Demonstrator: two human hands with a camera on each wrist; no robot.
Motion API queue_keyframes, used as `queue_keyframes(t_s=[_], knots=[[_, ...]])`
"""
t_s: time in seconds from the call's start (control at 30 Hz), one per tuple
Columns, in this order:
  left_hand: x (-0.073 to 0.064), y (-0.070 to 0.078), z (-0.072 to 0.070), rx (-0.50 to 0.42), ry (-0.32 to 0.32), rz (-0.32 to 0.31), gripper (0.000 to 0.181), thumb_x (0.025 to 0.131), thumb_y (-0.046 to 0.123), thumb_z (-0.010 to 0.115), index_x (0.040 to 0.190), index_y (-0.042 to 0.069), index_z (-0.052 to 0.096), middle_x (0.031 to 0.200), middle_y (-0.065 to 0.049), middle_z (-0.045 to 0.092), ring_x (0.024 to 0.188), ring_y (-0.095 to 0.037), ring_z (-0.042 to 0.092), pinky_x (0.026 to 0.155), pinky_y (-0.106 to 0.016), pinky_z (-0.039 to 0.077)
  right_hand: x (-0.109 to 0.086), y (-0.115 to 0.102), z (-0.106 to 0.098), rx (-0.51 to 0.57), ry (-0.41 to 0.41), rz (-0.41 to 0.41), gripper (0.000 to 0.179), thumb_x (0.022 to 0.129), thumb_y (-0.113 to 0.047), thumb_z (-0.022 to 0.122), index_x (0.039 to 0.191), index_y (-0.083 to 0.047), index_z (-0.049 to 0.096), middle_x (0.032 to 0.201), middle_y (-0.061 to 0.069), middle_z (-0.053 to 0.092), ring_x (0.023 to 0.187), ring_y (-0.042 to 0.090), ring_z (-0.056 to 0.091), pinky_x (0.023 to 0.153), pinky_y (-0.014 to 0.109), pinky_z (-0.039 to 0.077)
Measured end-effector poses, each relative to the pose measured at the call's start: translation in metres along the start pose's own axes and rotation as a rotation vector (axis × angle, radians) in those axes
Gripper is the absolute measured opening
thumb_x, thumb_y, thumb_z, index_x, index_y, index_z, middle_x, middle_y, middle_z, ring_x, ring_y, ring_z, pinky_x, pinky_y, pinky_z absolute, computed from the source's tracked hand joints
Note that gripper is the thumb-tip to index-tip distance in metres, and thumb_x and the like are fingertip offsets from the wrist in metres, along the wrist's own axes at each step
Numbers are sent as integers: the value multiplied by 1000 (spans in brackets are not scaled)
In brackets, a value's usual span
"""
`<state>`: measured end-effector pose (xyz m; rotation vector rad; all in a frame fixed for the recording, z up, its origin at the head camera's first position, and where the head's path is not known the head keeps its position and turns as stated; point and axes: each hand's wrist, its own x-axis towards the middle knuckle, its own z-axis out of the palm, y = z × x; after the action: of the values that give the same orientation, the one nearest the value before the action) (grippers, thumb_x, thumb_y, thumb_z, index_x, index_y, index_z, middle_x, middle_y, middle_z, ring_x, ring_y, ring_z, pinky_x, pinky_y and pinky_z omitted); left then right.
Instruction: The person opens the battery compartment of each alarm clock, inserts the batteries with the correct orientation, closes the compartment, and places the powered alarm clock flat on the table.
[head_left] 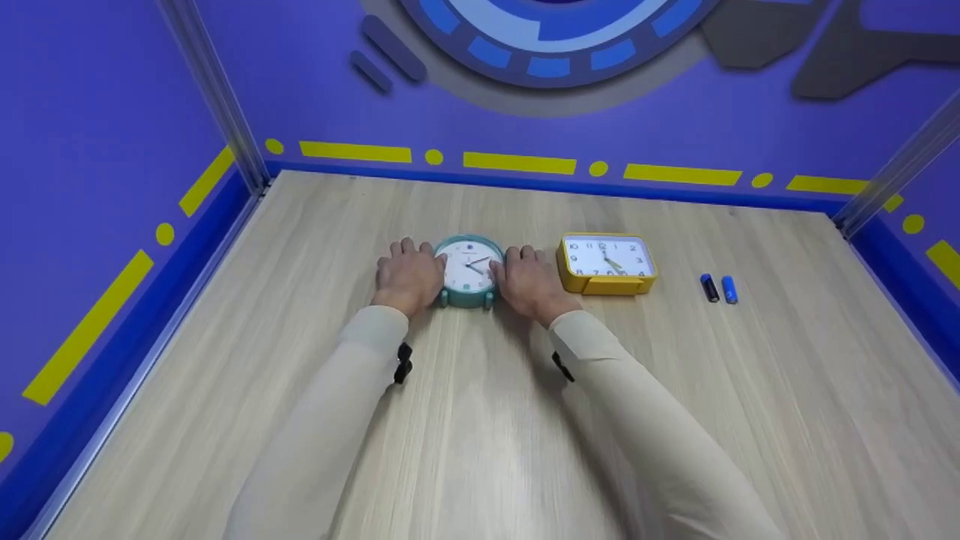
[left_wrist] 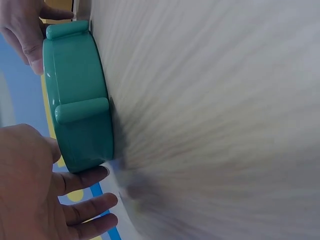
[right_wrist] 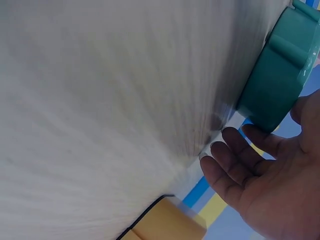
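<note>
A round green alarm clock (head_left: pixel 459 276) lies face up on the table, its two stubby feet pointing toward me. My left hand (head_left: pixel 409 276) grips its left side, thumb at the face's edge and index finger against the casing. From the opposite side my right hand (head_left: pixel 531 283) holds the rim the same way, its thumb over the edge of the dial. In the left wrist view the green casing (left_wrist: pixel 80 75) sits between thumb and index finger, the other fingers spread beside it. The right wrist view shows the right fingers (right_wrist: pixel 230 165) near the tabletop, the index touching the casing.
A yellow rectangular alarm clock (head_left: pixel 609 285) lies face up just right of my right hand. Farther right are two small batteries, one black (head_left: pixel 709 288) and one blue (head_left: pixel 729 289). Blue printed walls (head_left: pixel 525 131) border the wooden table (head_left: pixel 465 420) at the back and sides.
</note>
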<state>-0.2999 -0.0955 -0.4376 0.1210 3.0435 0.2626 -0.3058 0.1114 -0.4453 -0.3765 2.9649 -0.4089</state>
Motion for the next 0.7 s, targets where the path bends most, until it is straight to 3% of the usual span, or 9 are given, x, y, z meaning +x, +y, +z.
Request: queue_keyframes(t_s=[0.27, 0.7], knots=[[-6, 8, 1, 28, -7, -20, 60, 117, 41, 27, 145, -6, 52, 135, -27, 51, 125, -41, 48, 104, -61, 43, -7, -2, -2, 9, -25, 29, 61, 116, -45, 32, 152, 4, 41, 143, 24, 50, 126, 36, 47, 114, 49, 40], [-18, 17, 3, 23, 2, -14, 58, 117, 40, 30, 141, -7, 55, 129, -24, 53, 119, -37, 48, 97, -52, 48, -21, 2, -2, 9, -28, -1, 59, 117, -42, 32, 149, 7, 43, 138, 25, 52, 123, 37, 51, 114, 49, 41]])
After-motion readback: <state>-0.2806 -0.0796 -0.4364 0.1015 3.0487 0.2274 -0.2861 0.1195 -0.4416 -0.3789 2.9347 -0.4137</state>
